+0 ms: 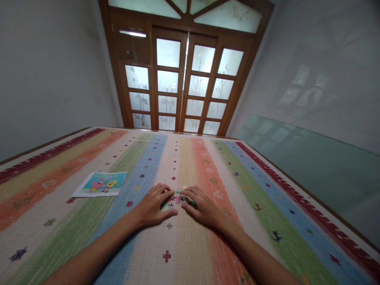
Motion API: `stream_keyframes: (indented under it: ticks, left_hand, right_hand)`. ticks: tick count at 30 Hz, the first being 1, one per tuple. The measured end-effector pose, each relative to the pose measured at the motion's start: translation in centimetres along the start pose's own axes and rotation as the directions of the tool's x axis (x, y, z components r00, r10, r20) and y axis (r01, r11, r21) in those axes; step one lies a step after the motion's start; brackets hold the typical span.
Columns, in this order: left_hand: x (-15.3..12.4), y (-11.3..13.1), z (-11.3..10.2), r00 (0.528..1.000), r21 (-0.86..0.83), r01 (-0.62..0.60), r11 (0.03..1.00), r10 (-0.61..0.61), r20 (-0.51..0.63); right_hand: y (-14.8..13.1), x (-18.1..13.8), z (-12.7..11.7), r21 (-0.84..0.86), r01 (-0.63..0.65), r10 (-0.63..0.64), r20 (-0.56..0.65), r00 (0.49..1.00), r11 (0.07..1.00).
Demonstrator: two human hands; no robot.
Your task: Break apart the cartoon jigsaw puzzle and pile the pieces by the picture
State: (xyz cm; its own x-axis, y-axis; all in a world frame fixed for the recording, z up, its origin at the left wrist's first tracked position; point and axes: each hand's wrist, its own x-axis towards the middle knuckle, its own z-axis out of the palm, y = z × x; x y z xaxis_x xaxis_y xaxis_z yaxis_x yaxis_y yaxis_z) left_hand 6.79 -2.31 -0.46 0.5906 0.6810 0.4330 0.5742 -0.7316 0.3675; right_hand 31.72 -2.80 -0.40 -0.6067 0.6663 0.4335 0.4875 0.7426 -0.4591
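Note:
A small heap of colourful jigsaw puzzle pieces (176,199) lies on the striped tablecloth (148,253) between my hands. From the left, my left hand (158,204) curves around the heap, thumb and fingers apart. My right hand (198,202) does the same from the right, its fingers reaching over the pieces and its thumb spread away. Both hands touch or nearly touch the pieces at the edges. Some pieces are hidden under the fingers. Left of my left hand lies a printed cartoon picture (102,183), flat on the cloth.
The table's far edge (178,133) faces a wooden door (184,79) with frosted panes. White walls (53,71) rise on both sides. A pale green glass-like panel (297,158) stands along the right side of the table.

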Motion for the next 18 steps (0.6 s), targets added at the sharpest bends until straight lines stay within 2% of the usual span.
stream_keyframes:
  ticks: [10, 15, 18]
  left_hand:
    - [0.3, -0.3, 0.3, 1.0, -0.064, -0.002, 0.998, 0.002, 0.0]
    - [0.4, -0.7, 0.7, 0.998, -0.152, -0.011, 0.988, 0.002, -0.056]
    - [0.5, -1.1, 0.3, 0.995, -0.2, -0.002, 0.98, -0.018, -0.099]
  right_hand:
    - [0.7, 0.4, 0.8, 0.041, -0.003, 0.006, -0.082, 0.997, 0.999]
    - [1.0, 0.6, 1.1, 0.137, -0.081, 0.106, -0.184, 0.977, 0.987]
    - [1.1, 0.7, 1.1, 0.14, -0.096, 0.121, -0.185, 0.975, 0.985]
